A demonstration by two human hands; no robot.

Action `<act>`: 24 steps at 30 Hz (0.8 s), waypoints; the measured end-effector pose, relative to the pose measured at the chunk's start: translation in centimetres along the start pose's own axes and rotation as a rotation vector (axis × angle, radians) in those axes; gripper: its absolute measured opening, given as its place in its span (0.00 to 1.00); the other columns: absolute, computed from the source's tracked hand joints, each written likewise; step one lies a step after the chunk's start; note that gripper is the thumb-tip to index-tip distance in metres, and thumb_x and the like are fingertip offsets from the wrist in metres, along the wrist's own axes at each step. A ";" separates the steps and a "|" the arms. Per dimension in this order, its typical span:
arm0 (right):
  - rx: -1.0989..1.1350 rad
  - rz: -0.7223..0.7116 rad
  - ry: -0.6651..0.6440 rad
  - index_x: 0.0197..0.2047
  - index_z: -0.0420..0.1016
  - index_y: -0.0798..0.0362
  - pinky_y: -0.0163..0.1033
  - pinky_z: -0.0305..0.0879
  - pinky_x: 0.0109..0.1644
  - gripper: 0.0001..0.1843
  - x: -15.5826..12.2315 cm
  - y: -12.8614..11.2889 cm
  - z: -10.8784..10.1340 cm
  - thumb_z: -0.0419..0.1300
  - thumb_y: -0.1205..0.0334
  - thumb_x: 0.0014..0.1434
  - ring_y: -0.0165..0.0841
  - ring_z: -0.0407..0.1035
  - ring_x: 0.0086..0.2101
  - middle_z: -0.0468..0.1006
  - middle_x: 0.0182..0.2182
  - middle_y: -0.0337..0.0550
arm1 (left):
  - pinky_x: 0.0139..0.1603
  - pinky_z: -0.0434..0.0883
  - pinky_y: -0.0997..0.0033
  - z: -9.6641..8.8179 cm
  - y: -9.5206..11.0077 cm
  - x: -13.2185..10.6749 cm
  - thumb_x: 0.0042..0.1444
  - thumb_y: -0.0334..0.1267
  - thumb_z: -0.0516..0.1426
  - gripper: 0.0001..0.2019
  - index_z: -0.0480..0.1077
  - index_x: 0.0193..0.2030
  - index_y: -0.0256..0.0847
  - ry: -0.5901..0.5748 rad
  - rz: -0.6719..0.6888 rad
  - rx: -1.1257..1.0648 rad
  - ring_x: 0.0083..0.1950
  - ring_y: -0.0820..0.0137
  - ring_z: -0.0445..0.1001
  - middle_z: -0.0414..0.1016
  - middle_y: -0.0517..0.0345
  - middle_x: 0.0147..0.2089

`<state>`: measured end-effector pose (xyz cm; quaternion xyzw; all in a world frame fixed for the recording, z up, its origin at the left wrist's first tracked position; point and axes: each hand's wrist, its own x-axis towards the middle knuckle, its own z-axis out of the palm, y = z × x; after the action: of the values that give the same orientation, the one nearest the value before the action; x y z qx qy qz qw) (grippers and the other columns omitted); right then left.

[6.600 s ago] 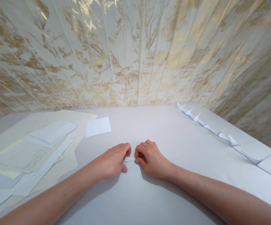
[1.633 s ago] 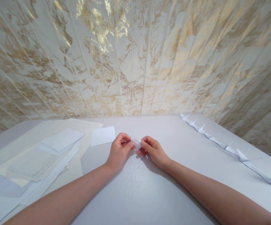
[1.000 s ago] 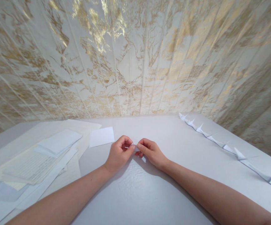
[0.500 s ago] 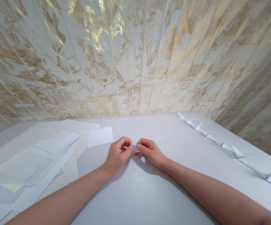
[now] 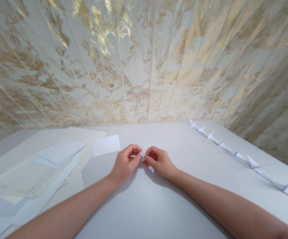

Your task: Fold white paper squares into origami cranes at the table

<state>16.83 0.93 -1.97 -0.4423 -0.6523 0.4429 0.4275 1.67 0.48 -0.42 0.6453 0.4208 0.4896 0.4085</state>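
Observation:
Between my fingertips, over the middle of the white table, is a small folded piece of white paper. My left hand pinches it from the left with thumb and fingers. From the other side my right hand is closed on its right part. Most of the paper is hidden by the fingers, so its folded shape is hard to make out. A flat white sheet lies on the table just beyond my left hand.
Along the right edge stands a row of several folded white paper figures with pointed tips. At the left lie overlapping papers, one a printed sheet, with a white folded stack on top. A gold-patterned curtain hangs behind the table.
My right fingers have closed in on the paper and curled together. The folded paper has turned and shows more between the fingertips. My left hand has barely shifted.

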 end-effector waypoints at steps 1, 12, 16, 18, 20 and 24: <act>-0.055 -0.032 0.023 0.25 0.64 0.53 0.31 0.60 0.24 0.05 0.0 0.0 0.0 0.55 0.63 0.50 0.26 0.63 0.20 0.70 0.19 0.36 | 0.34 0.68 0.73 0.0 0.1 0.0 0.45 0.33 0.56 0.06 0.67 0.33 0.38 -0.008 0.011 -0.003 0.33 0.71 0.70 0.70 0.59 0.30; -0.477 -0.433 0.115 0.23 0.63 0.52 0.34 0.61 0.30 0.07 -1.1 -1.3 -0.4 0.52 0.72 0.48 0.29 0.63 0.25 0.68 0.22 0.39 | 0.34 0.68 0.73 0.3 0.7 -0.2 0.40 0.27 0.53 0.09 0.68 0.31 0.40 -0.032 -0.036 0.060 0.38 0.69 0.71 0.72 0.58 0.32; -0.445 -0.513 0.077 0.28 0.65 0.52 0.36 0.62 0.33 0.05 -1.2 -1.4 -0.7 0.52 0.70 0.53 0.31 0.64 0.29 0.69 0.25 0.41 | 0.36 0.67 0.72 0.1 0.7 0.0 0.40 0.26 0.52 0.09 0.68 0.29 0.40 -0.006 -0.035 0.029 0.36 0.69 0.70 0.72 0.59 0.31; -0.396 -0.567 0.072 0.35 0.67 0.52 0.37 0.63 0.36 0.04 -1.0 -1.3 -0.9 0.55 0.67 0.53 0.32 0.65 0.33 0.71 0.32 0.44 | 0.36 0.67 0.72 0.0 0.6 0.1 0.39 0.26 0.52 0.08 0.68 0.28 0.39 0.044 -0.058 -0.057 0.35 0.70 0.70 0.72 0.60 0.30; -0.370 -0.563 0.099 0.41 0.66 0.52 0.39 0.64 0.37 0.13 -0.7 -0.9 -1.1 0.59 0.65 0.51 0.33 0.65 0.35 0.71 0.37 0.46 | 0.36 0.66 0.71 -0.1 0.5 0.3 0.38 0.26 0.53 0.09 0.67 0.28 0.39 0.101 -0.119 -0.194 0.34 0.70 0.70 0.72 0.60 0.29; -0.359 -0.385 0.133 0.37 0.67 0.53 0.38 0.63 0.35 0.08 -0.1 -0.1 -1.1 0.57 0.68 0.51 0.32 0.65 0.30 0.72 0.31 0.43 | 0.36 0.67 0.71 0.0 0.5 0.5 0.35 0.25 0.55 0.11 0.66 0.29 0.38 0.093 -0.239 -0.437 0.32 0.71 0.71 0.70 0.63 0.25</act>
<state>17.85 1.04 -1.59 -0.4070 -0.7629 0.2009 0.4604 1.84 0.79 0.20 0.4641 0.3965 0.5464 0.5734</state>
